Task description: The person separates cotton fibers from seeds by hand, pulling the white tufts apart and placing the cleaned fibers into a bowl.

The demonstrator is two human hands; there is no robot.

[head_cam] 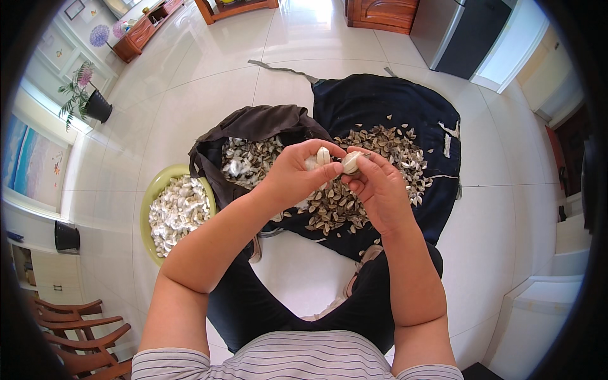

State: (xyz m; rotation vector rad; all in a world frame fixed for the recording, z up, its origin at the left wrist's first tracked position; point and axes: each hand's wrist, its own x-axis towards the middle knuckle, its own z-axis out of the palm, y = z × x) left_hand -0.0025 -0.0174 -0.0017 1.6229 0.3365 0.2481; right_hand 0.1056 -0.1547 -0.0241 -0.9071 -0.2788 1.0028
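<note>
My left hand holds pale cotton-like pieces between its fingers. Close beside it, my right hand grips a whitish pod or boll, which the left fingertips nearly meet; whether they touch it I cannot tell. Below the hands, a heap of dry brown husks lies on a dark blue cloth. A dark brown cloth bag to the left lies open, with husks and white fluff inside. Further left, a green plastic basin holds many white pieces.
My legs are spread on the near side of the cloth, on a tiled floor. Wooden chairs stand at the lower left, a potted plant at the upper left, and a refrigerator at the upper right.
</note>
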